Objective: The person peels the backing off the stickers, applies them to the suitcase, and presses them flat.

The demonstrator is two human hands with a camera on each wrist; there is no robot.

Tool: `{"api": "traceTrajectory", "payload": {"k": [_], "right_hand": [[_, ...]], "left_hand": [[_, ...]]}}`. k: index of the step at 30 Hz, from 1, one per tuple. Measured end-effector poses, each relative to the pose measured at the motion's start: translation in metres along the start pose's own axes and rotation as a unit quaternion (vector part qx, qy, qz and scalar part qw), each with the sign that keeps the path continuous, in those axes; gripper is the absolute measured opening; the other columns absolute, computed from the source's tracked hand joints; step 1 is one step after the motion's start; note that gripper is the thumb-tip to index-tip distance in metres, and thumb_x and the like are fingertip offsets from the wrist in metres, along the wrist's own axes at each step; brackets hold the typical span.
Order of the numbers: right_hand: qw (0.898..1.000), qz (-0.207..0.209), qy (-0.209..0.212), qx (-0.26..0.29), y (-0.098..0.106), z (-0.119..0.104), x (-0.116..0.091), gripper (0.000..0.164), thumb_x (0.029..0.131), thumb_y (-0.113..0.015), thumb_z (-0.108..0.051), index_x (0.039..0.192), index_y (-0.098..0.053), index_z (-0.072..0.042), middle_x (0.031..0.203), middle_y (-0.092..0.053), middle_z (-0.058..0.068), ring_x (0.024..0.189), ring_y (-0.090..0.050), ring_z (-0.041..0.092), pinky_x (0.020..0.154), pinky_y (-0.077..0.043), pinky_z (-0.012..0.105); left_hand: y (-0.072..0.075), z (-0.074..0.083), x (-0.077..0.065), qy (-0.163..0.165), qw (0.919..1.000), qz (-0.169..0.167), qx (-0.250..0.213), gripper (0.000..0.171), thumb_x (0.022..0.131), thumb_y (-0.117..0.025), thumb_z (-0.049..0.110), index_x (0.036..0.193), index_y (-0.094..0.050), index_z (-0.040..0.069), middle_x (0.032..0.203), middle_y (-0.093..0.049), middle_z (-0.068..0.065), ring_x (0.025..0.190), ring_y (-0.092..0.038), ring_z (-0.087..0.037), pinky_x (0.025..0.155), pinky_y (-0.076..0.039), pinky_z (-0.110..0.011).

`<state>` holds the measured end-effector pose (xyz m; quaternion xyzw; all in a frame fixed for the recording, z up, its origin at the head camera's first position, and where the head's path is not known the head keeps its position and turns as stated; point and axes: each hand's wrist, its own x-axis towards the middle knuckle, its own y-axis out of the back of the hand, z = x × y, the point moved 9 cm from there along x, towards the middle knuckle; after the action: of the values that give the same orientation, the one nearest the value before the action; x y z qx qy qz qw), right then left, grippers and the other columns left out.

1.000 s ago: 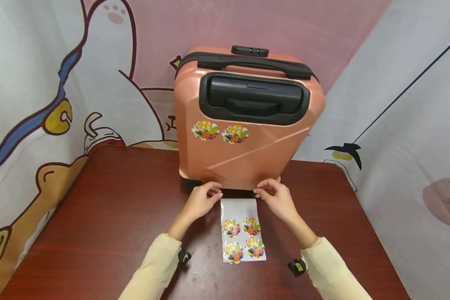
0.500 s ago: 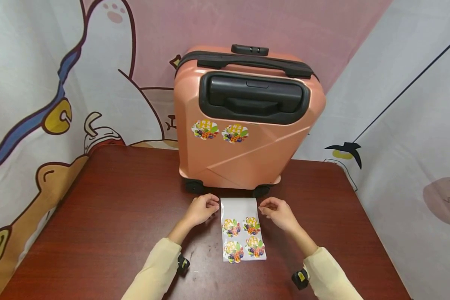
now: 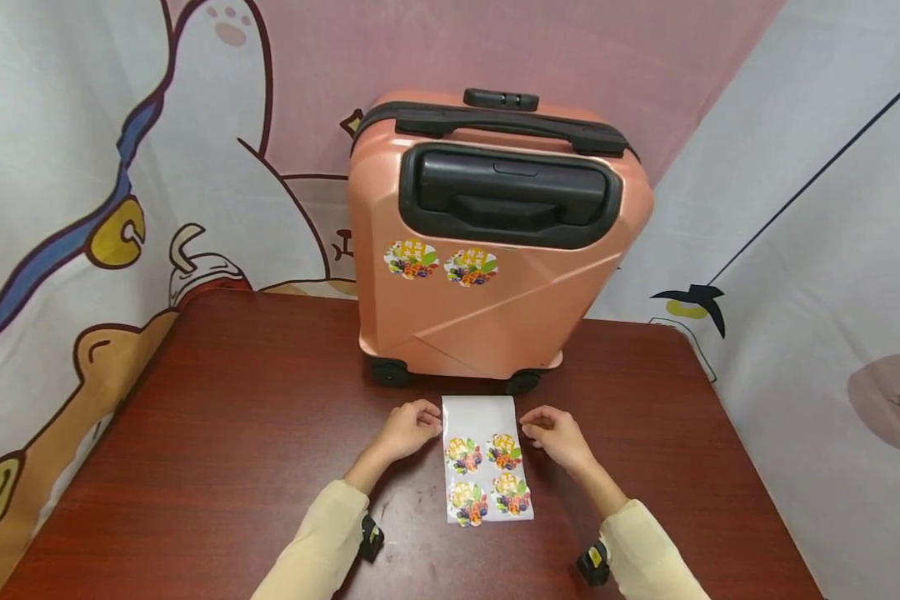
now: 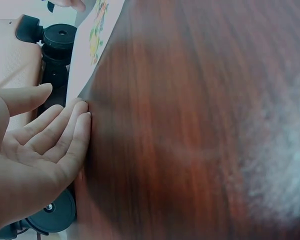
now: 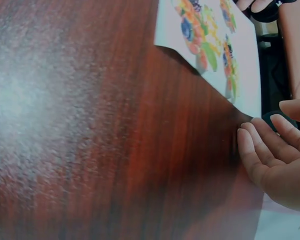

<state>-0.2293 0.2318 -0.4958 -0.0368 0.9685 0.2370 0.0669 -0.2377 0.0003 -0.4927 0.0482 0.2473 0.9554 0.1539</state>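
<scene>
A white sticker sheet lies on the table, its upper part bare and several round fruit stickers on its lower part. Beside its upper left edge is my left hand, fingers loosely bent; in the left wrist view the thumb stands apart and the fingertips are at the sheet's corner. On the opposite side, my right hand is near the sheet's right edge, with a gap between thumb and fingers and nothing held. Behind the sheet a salmon-pink suitcase stands upright, bearing two fruit stickers.
The suitcase's black wheels rest on the dark red-brown table just beyond the sheet. Cartoon-printed cloth hangs behind and at both sides. A black wrist camera sits at the right sleeve.
Both hands have drawn back from the suitcase's lower edge towards the body, coming to either side of the sticker sheet. Sheet and suitcase stay in place.
</scene>
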Motion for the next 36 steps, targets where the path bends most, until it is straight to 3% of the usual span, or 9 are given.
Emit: {"api": "traceTrajectory", "payload": {"k": [8, 15, 23, 30, 36], "right_hand": [[1.0, 0.0, -0.011, 0.02, -0.001, 0.007, 0.0, 0.014, 0.084, -0.059, 0.001, 0.095, -0.061, 0.009, 0.092, -0.064, 0.022, 0.078, -0.06, 0.022, 0.064, -0.052, 0.034], [0.996, -0.016, 0.071, 0.048, -0.004, 0.003, -0.002, 0.015, 0.083, -0.063, -0.008, 0.091, -0.064, 0.004, 0.086, -0.065, 0.014, 0.072, -0.059, 0.014, 0.058, -0.051, 0.032], [1.0, -0.006, -0.009, 0.019, -0.007, 0.011, 0.001, 0.018, 0.084, -0.059, 0.001, 0.099, -0.061, 0.011, 0.097, -0.062, 0.024, 0.08, -0.059, 0.022, 0.067, -0.051, 0.038], [0.999, 0.0, -0.017, 0.029, -0.006, 0.011, 0.001, 0.017, 0.083, -0.059, 0.003, 0.098, -0.061, 0.01, 0.096, -0.063, 0.022, 0.077, -0.059, 0.017, 0.068, -0.05, 0.033], [0.998, 0.003, -0.013, 0.055, -0.005, 0.011, 0.0, 0.018, 0.083, -0.058, 0.004, 0.099, -0.06, 0.01, 0.096, -0.062, 0.024, 0.08, -0.061, 0.024, 0.069, -0.051, 0.034]], "left_hand": [[-0.004, -0.003, 0.001, -0.001, 1.0, 0.003, 0.0, 0.014, 0.08, -0.063, 0.003, 0.093, -0.062, -0.002, 0.083, -0.067, -0.009, 0.077, -0.063, -0.022, 0.067, -0.048, -0.028], [-0.005, -0.001, 0.001, -0.011, 0.9999, -0.001, -0.006, 0.015, 0.079, -0.063, 0.002, 0.092, -0.062, -0.004, 0.084, -0.067, -0.012, 0.078, -0.064, -0.022, 0.068, -0.049, -0.028], [-0.006, -0.001, 0.001, -0.016, 0.9998, -0.006, -0.013, 0.015, 0.078, -0.063, -0.001, 0.093, -0.061, -0.005, 0.085, -0.066, -0.014, 0.079, -0.063, -0.024, 0.068, -0.049, -0.027], [-0.006, -0.002, 0.002, -0.014, 0.9998, -0.004, -0.012, 0.016, 0.078, -0.063, -0.001, 0.093, -0.061, -0.005, 0.085, -0.066, -0.013, 0.079, -0.063, -0.023, 0.069, -0.049, -0.028], [-0.003, 0.001, 0.002, -0.015, 0.9997, 0.005, -0.019, 0.016, 0.077, -0.064, -0.002, 0.093, -0.061, -0.004, 0.085, -0.067, -0.013, 0.075, -0.063, -0.023, 0.068, -0.048, -0.029]]}}
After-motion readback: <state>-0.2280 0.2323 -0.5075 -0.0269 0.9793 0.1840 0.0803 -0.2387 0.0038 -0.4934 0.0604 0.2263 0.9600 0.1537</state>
